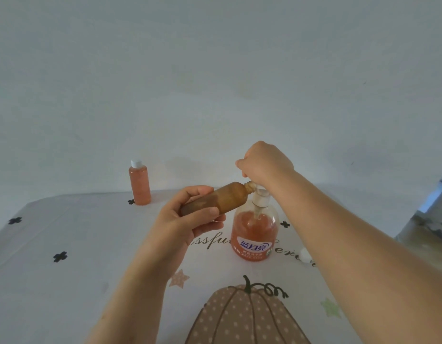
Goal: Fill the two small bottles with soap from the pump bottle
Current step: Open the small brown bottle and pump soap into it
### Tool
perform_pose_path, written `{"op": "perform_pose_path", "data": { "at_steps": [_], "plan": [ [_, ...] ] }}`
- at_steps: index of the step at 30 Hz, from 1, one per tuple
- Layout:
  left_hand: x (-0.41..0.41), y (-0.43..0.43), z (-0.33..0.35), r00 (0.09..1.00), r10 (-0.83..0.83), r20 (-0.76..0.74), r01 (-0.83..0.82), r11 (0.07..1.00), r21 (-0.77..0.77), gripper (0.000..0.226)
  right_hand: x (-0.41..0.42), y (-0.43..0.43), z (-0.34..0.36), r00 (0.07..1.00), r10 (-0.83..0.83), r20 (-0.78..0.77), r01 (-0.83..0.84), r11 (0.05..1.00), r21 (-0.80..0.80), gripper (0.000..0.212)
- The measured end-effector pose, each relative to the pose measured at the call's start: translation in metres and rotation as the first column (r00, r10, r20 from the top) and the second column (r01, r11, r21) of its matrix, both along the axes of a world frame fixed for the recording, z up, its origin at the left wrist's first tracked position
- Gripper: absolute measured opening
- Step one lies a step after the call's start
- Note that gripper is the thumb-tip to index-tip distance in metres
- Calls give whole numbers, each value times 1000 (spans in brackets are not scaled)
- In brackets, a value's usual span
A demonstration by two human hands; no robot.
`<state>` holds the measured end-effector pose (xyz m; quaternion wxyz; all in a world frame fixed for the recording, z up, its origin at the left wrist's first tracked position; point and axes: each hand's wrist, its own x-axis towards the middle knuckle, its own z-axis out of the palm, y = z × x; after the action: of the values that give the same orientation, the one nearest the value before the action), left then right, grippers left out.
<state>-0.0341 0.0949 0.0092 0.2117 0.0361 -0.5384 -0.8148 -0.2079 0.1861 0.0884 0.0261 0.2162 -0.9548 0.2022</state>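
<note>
The main risk is sitting at the neck of the open small bottle (215, 199). It is lying almost flat, and it is looking dark amber along most of its length, so I judge it close to full. Another stroke could be sending soap back out of the mouth, down the pump bottle (254, 232) and onto the tabletop (66, 281). The spout seems to be meeting the mouth rather than entering it, though the hand above is shading that joint. A small drift of the bottle would then be putting the soap outside it. Nothing is steadying the pump bottle's body either, so an off-centre push could be tipping it.

The left hand (190, 219) is gripping the open small bottle round its lower half, thumb on the near side and fingers wrapping behind. The neck is pointing up and to the right, away from the palm. The right hand (264, 162) is bearing down on the pump head (261, 194) with its fingers curled over it, directly above the bottle's mouth.

The pump bottle is standing near the middle of the tabletop. The second small bottle (139, 184), capped and orange with soap, is standing at the far edge, well to the left. A white cap (305, 255) is lying toward the right edge, just beside the right forearm.
</note>
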Motion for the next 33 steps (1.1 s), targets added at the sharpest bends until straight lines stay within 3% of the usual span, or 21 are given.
{"op": "perform_pose_path", "data": {
  "at_steps": [13, 19, 33],
  "plan": [
    [1, 2, 0, 1000, 3, 3, -3, 1000, 11, 38, 2, -4, 8, 999, -35, 11, 34, 997, 65, 19],
    [-2, -1, -4, 1000, 2, 19, -2, 1000, 9, 37, -4, -8, -5, 991, -55, 126, 44, 996, 83, 23],
    [2, 3, 0, 1000, 18, 9, -18, 1000, 11, 40, 10, -1, 5, 999, -34, 20, 33, 998, 54, 18]
  ]
}}
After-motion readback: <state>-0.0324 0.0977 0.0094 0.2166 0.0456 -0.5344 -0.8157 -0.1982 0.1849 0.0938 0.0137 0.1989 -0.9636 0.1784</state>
